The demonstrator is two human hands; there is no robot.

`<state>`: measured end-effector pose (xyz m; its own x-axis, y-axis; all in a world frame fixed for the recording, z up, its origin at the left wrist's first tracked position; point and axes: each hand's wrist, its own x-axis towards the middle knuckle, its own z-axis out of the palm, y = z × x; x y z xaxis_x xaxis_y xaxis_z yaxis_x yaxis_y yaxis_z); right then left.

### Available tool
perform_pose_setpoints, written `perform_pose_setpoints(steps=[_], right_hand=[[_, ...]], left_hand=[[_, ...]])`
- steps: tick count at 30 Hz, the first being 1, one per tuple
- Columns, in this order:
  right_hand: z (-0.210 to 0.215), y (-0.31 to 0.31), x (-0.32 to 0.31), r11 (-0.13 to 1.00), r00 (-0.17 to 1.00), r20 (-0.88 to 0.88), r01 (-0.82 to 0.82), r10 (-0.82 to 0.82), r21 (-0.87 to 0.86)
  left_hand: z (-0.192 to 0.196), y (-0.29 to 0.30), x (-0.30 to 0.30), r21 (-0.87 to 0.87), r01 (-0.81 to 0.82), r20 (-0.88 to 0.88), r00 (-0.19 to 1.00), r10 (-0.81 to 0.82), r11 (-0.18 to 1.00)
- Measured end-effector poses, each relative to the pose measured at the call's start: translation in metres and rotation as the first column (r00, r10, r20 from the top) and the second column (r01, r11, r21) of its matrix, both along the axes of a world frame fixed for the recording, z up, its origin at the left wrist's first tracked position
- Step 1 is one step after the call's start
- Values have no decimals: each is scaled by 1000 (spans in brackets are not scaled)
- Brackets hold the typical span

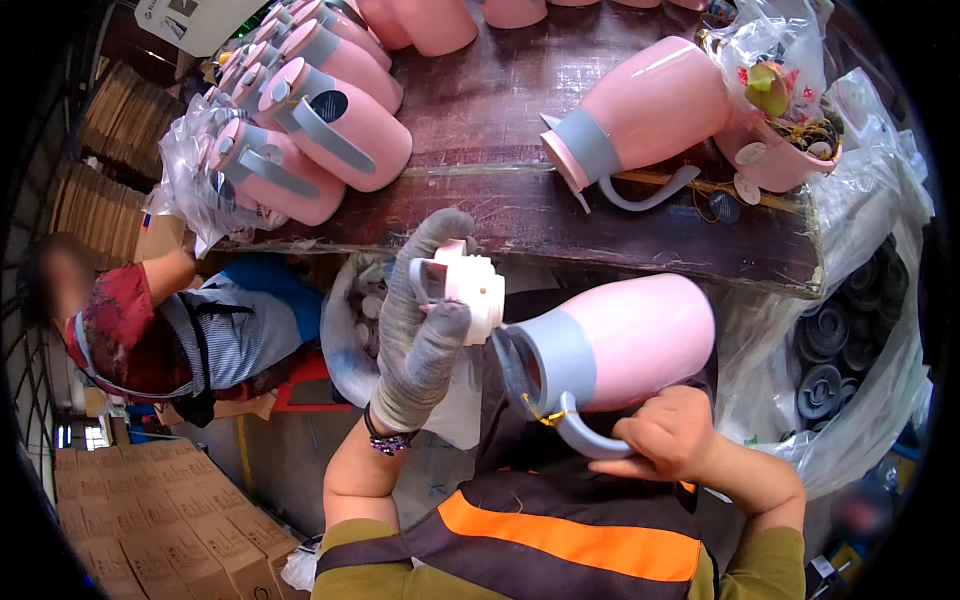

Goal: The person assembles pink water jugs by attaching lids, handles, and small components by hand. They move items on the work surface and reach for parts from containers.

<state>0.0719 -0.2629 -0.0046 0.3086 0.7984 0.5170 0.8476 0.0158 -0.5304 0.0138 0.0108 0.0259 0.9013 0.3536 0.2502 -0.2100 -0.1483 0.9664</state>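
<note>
Cardboard boxes are sitting on the floor at the far left, and another person is bending low beside them, under the edge of the dark wooden table. Up on the table's left side, a row of pink jugs is lying down, each with a grey handle, and some are poking out of a clear plastic bag.

Moving toward the middle, the left hand, in a grey glove, is closing tight around a white and pink lid. The lid is sitting right at the mouth of a pink jug, touching its grey collar. I cannot tell if the lid is fully on or only part way. The right hand is bare and is gripping the jug's grey handle from below, holding the jug tipped on its side in front of the person's chest.

It looks like many jugs are already finished, and this one is getting its lid now.

Further right, one more pink jug is lying alone on the table. Next to it a small pink tub is holding bits and tags. At the far right, a big plastic bag is holding dark round parts. Nothing is blocking the hands.
</note>
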Motion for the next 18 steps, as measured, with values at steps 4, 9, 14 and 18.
perform_pose_setpoints(steps=[4, 9, 14, 18], right_hand=[[-5, 5, -3, 994, 990, -89, 108, -109, -17], [-1, 9, -5, 991, 991, -48, 130, -129, 25], [4, 14, -3, 989, 990, -49, 139, -136, 59], [3, 16, -5, 991, 990, -65, 128, -126, 34]], left_hand=[[10, -22, -3, -16, 52, -117, 992, -53, 999], [2, -9, -3, 274, 213, -88, 977, -197, 938], [-2, -21, -7, 456, 130, -72, 991, -110, 880], [-9, -36, -9, 663, -30, -11, 999, 50, 748]])
